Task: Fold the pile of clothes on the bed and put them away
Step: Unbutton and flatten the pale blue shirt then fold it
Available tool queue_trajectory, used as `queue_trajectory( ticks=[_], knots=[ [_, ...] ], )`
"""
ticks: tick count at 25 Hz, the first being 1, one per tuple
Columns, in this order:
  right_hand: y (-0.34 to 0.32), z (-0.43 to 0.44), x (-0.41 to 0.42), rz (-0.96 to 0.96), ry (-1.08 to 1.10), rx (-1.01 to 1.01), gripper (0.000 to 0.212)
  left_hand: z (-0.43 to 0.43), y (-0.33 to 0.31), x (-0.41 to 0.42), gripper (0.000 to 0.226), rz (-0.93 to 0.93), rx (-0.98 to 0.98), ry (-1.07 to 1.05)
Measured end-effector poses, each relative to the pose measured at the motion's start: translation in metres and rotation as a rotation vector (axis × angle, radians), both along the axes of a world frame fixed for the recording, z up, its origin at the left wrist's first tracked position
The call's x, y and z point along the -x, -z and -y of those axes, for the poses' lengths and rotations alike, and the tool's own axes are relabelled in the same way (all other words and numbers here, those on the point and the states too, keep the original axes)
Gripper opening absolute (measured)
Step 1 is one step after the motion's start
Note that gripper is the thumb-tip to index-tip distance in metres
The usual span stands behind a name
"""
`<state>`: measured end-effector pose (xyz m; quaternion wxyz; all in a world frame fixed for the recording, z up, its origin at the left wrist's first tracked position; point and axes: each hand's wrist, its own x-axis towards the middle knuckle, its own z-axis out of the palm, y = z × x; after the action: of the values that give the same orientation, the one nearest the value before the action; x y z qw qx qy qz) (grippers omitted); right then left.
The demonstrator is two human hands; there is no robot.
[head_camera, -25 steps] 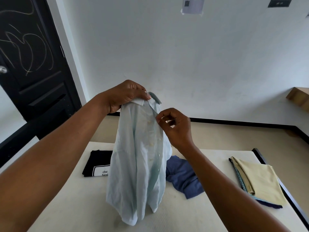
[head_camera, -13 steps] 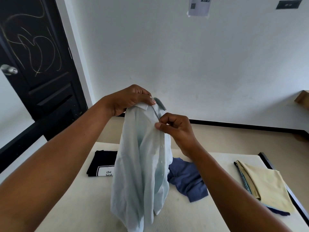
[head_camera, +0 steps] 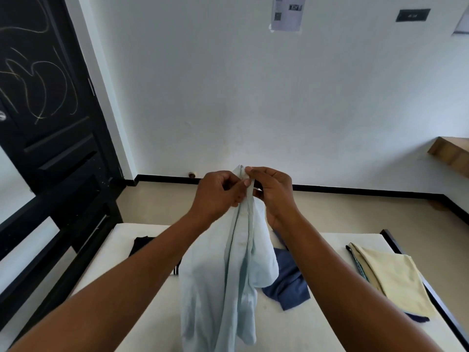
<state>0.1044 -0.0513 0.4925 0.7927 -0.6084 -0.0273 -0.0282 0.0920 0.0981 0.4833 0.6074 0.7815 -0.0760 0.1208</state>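
Head view shows your hands, left hand (head_camera: 218, 193) and right hand (head_camera: 275, 195), both pinching the pale shirt (head_camera: 228, 275) at its collar, so it hangs over the middle of the bed (head_camera: 291, 329). You seem to be squaring it for folding; next, lay it flat on the bed.

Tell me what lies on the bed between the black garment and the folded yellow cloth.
In the head view: the pale blue shirt, gripped by the left hand and right hand, and a crumpled navy garment.

Black door (head_camera: 50, 138) (scribbled), paper sheet (head_camera: 288, 12), wooden shelf (head_camera: 450, 152).
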Motion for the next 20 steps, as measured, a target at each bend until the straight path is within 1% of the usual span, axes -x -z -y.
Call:
queue_trajectory(
  ticks=[3,7,11,13,14,16,18,20],
  knots=[
    [-0.003,0.000,0.003,0.027,-0.005,0.054,0.018,0.005,0.005,0.001,0.027,0.002,0.074,-0.151],
    [0.000,0.001,0.003,0.055,-0.020,0.114,0.018,0.009,0.007,0.005,0.018,-0.001,0.247,-0.116],
    [0.000,0.001,0.000,0.029,-0.076,0.117,0.014,0.005,0.007,0.000,0.015,-0.044,0.291,-0.117],
    [0.005,0.006,-0.007,0.002,-0.119,0.156,0.011,-0.006,0.013,-0.008,0.017,-0.118,0.282,-0.155],
    [0.012,0.009,-0.013,-0.017,-0.105,0.220,0.012,-0.013,0.018,-0.012,0.017,-0.175,0.271,-0.179],
    [0.035,0.020,-0.021,-0.121,-0.030,0.357,0.022,-0.028,0.031,-0.015,0.011,-0.336,0.258,-0.220],
    [0.060,0.031,-0.021,-0.289,0.029,0.431,0.036,-0.043,0.044,-0.010,0.009,-0.498,0.243,-0.252],
    [0.070,0.039,-0.018,-0.365,0.081,0.443,0.044,-0.054,0.050,-0.007,0.014,-0.552,0.244,-0.265]
  ],
)
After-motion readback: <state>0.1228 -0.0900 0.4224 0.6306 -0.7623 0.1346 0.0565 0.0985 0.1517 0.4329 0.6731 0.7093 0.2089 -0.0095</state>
